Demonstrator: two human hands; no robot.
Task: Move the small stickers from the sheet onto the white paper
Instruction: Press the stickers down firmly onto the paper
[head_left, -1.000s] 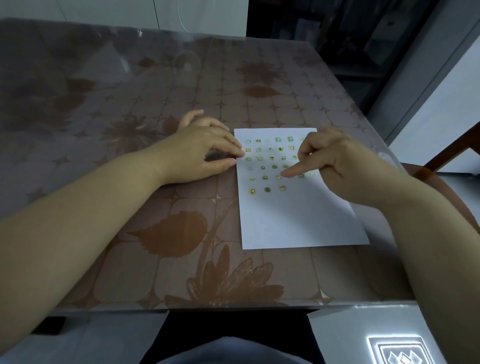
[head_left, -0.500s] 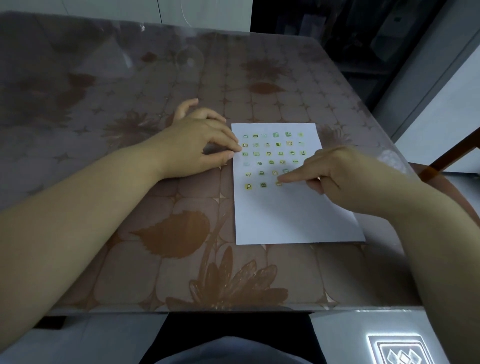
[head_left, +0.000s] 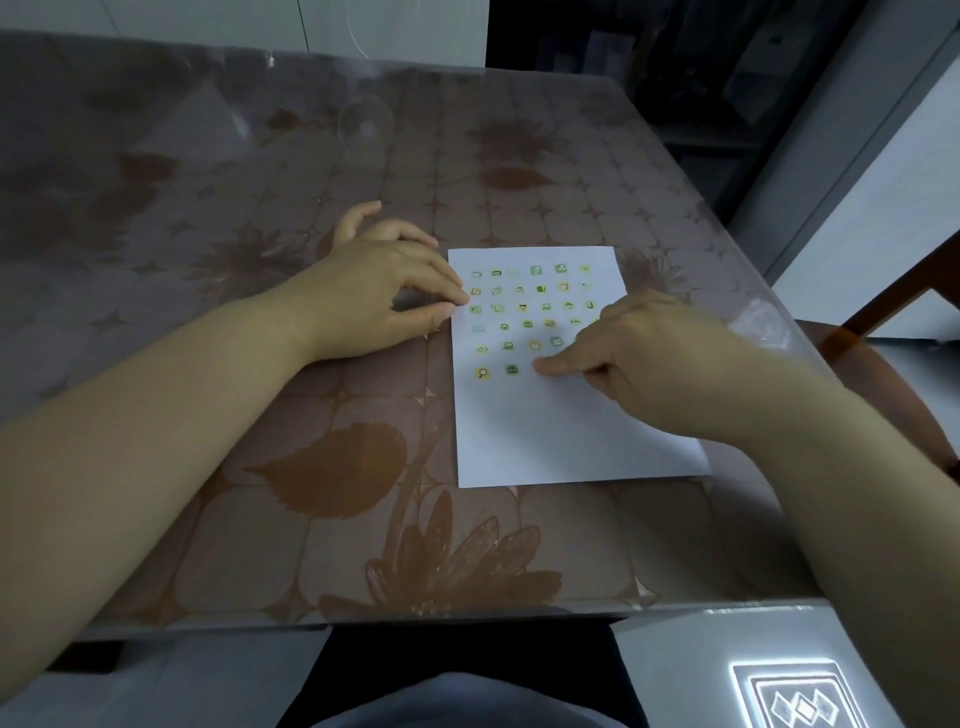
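White rectangular paper (head_left: 545, 431): right hand's (head_left: 654, 364) straight forefinger should rub its sticker flat; left hand's (head_left: 374, 296) fingers (head_left: 441, 280) pinched together, contents unclear.

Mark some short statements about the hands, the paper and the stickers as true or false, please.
1. The right hand presses its index fingertip on the white paper. True.
2. The left hand lies on the paper's near right corner. False: it is at the paper's left edge, toward the far end.
3. The stickers cover the whole paper. False: the near part is bare.
4. A magnifying-glass sticker is at the left end of the nearest row. True.
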